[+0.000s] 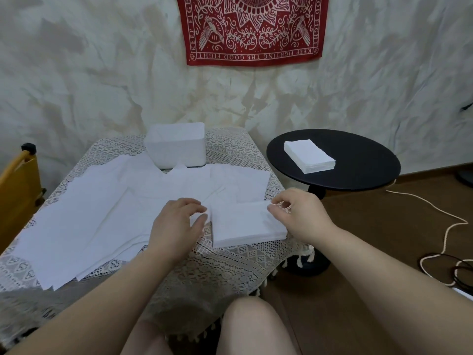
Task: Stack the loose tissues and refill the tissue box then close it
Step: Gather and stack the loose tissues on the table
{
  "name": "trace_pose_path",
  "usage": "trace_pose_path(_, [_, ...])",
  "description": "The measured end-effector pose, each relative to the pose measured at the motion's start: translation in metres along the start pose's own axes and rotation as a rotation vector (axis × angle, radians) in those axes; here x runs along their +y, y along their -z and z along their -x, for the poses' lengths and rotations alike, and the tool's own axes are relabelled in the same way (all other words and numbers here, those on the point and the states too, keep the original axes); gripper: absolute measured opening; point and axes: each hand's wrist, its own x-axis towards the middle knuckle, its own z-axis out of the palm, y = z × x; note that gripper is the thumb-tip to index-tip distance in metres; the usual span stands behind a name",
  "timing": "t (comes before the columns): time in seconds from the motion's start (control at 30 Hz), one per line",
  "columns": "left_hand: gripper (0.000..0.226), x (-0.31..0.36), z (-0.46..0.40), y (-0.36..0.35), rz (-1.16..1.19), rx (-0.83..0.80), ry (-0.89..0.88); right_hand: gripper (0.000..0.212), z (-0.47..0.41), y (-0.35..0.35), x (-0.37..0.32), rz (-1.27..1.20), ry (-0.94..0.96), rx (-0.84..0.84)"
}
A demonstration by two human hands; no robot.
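Between the two hands lies a small stack of tissues [247, 225], squared up near the front right corner of the lace-covered table [225, 267]. The right hand [299, 216] sits at the stack's right edge with fingers curled, its fingertips apparently pinching the top sheet's corner; how firm that hold is cannot be made out. The left hand [176, 224] rests at the stack's left edge, fingers loosely bent, thumb touching the paper, gripping nothing that shows.

Just left of that hand, and beyond both, the loose tissues [84, 221] spread flat and overlapping across most of the table. Farther ahead stands the white tissue box [175, 147], open at the top, no lid in view. Well off to the right of the right hand, a second neat pile [309, 156] rests on a round black side table [358, 172].

The likely trouble is the thin paper: a pinch that catches several sheets, or a sideways nudge, would skew the stack. It also sits close to the table's edge, so a push toward the body could spill it.
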Motion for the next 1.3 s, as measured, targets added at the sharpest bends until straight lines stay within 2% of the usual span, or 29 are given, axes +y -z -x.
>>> trace_pose_path(0.13, [0.022,-0.007,-0.034,-0.006,-0.018,-0.007,-0.005,0.026,-0.031,0.000,0.002,-0.090,-0.110,-0.007])
trace_pose_path(0.33, [0.024,-0.011,-0.088,-0.034,-0.007,-0.058,-0.029,0.031,-0.082,-0.012,0.029,-0.030,-0.208,-0.041])
trace_pose_path(0.53, [0.030,-0.025,-0.112,-0.061,-0.051,-0.078,0.035,0.033,-0.134,-0.038,0.039,0.150,-0.127,-0.095])
trace_pose_path(0.67, [0.035,-0.029,-0.110,-0.065,-0.088,-0.051,0.007,0.036,-0.155,-0.058,0.040,0.312,-0.071,-0.213])
trace_pose_path(0.83, [0.037,-0.030,-0.109,-0.067,-0.094,-0.041,-0.006,0.048,-0.168,-0.064,0.038,0.401,-0.101,-0.241])
trace_pose_path(0.97, [0.036,-0.031,-0.108,-0.066,-0.096,-0.038,-0.006,0.033,-0.171,-0.062,0.036,0.404,-0.118,-0.223])
trace_pose_path(1.13, [0.035,-0.031,-0.108,-0.066,-0.093,-0.037,-0.008,0.016,-0.168,-0.062,0.035,0.175,-0.141,-0.196])
trace_pose_path(1.23, [0.035,-0.030,-0.107,-0.066,-0.086,-0.030,-0.003,0.021,-0.162,-0.057,0.031,-0.176,-0.190,-0.093])
trace_pose_path(1.3, [0.035,-0.030,-0.107,-0.066,-0.086,-0.027,-0.003,0.033,-0.158,-0.054,0.030,-0.474,-0.303,-0.076])
